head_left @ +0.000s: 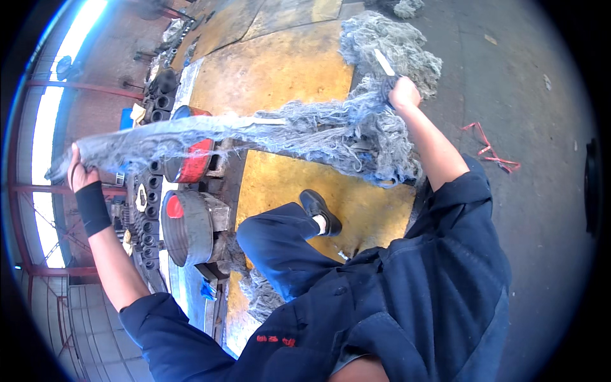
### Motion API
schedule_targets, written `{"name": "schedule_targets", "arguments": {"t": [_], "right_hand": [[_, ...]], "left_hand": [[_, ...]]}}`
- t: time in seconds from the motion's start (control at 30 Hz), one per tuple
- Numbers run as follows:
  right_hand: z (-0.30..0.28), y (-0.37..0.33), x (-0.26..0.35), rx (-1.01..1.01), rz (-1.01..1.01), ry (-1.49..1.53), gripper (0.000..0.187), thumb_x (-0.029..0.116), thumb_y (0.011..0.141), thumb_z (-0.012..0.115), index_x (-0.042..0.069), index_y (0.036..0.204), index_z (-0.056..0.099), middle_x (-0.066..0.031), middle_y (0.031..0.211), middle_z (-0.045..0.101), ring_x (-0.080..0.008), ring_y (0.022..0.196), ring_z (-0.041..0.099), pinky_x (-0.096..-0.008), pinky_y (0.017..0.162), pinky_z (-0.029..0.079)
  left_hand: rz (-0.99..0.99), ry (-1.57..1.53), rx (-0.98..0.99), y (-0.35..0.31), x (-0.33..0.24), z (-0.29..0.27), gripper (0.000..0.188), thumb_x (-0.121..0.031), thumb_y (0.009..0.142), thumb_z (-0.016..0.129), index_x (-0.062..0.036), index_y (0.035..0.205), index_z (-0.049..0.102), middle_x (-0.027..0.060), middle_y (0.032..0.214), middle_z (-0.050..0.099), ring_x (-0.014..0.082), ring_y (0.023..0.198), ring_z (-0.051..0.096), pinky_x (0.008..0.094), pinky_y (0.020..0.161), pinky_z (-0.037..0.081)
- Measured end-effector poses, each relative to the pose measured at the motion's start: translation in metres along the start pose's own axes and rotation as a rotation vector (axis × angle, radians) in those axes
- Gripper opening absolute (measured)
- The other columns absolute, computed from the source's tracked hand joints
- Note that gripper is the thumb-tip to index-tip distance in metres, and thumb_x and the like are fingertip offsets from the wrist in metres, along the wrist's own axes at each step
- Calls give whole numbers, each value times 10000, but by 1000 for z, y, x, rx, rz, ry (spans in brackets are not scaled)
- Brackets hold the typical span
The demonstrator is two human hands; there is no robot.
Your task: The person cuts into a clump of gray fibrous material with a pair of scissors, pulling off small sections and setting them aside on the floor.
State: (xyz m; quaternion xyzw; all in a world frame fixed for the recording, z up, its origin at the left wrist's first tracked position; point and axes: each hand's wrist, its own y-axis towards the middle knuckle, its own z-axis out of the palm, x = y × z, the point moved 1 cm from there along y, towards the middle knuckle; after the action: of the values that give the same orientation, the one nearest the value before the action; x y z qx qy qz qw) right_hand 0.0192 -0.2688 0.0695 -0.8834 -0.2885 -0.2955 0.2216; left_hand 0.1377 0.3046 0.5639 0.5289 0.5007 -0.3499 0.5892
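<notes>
- The grey fibre bundle (210, 129) stretches between the two sides of the body, above a yellow sheet (280, 70); its thick, ragged end hangs by the right hand.
- The left hand (83, 176) has its fingers grasping the thin far end.
- The right hand (404, 94) has its fingers clenched round a pale-bladed tool (384, 63), the blade slanting up and left, just beside a loose fibre heap (417, 60).
- A red drum (195, 167) and a grey drum (186, 230) stand along the yellow sheet's left side, below the stretched bundle, narrowing that side.
- Rightward, beyond the sheet's edge, dark floor (528, 95) spreads wide, a red strip (490, 151) lying on it.
</notes>
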Motion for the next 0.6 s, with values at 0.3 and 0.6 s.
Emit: {"name": "schedule_targets", "arguments": {"t": [0.3,0.6], "right_hand": [[15,-111,85,612,-386,567,216,127,778,678,46,825,483,-86,803,621,-172,765,632,-286,757,526],[55,-148,116,799,-670,1162,360,24,663,759,31,908,495,-1,788,509,-114,737,524,-261,719,485]], "left_hand": [[89,-102,260,-107,-4,150,153,-113,876,584,-4,982,582,59,892,639,141,756,619,253,676,506],[89,-131,382,-146,-24,180,154,-124,890,563,-9,991,585,72,914,640,155,799,622,269,726,508]]}}
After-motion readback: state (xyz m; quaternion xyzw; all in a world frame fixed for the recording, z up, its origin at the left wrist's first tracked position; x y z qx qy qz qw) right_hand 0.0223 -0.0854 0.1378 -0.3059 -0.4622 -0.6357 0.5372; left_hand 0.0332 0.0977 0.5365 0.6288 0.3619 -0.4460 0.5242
